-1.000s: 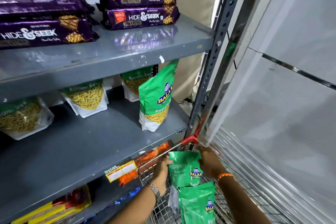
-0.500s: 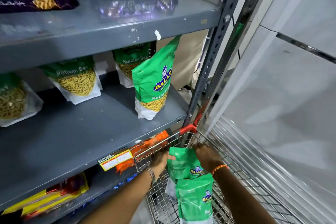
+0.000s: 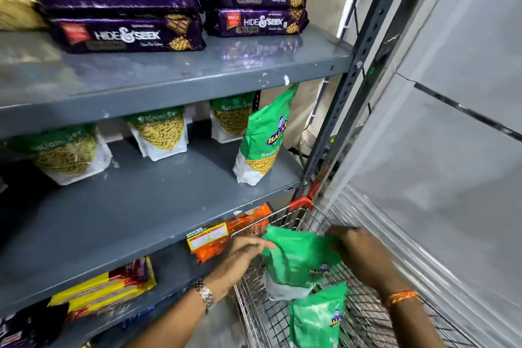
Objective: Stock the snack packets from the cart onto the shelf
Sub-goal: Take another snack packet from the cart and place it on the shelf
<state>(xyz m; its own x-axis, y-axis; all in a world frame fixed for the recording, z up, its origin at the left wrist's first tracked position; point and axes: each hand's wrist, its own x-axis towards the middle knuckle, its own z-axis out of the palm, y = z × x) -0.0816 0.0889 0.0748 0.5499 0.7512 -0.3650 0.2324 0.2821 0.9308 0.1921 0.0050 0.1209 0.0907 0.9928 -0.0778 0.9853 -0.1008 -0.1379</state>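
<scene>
Down nearest the camera, a second green packet (image 3: 317, 316) stands in the wire cart (image 3: 285, 325), its blue-and-yellow logo blurred but matching the Balaji mark on the shelf stock. Just above it, both hands hold a green snack packet (image 3: 296, 260) over the cart: the right hand (image 3: 357, 251) is pinched shut on the packet's upper right corner, while the left hand (image 3: 243, 256) touches its upper left edge with fingers stretched out rather than curled round. The packet is tilted and crumpled, green above with a pale white base, its print smeared by motion.

The cart's red-capped corner (image 3: 302, 202) sits close against the grey upright (image 3: 339, 110) of the rack, and a pale panelled wall (image 3: 440, 150) closes in on the right. An orange packet (image 3: 223, 237) with a yellow-and-red price tag hangs at the lip of the middle shelf (image 3: 135, 215).

That shelf has a wide bare stretch along its front. One Balaji packet (image 3: 261, 138) reading "Ratlami" stands near its right front edge; three "Ratlami Sev" pouches (image 3: 161, 133) line the back. On the top shelf (image 3: 197, 70) lie purple "Parle Hide & Seek" biscuit packs (image 3: 260, 3), marked "20g extra", stacked two high.
</scene>
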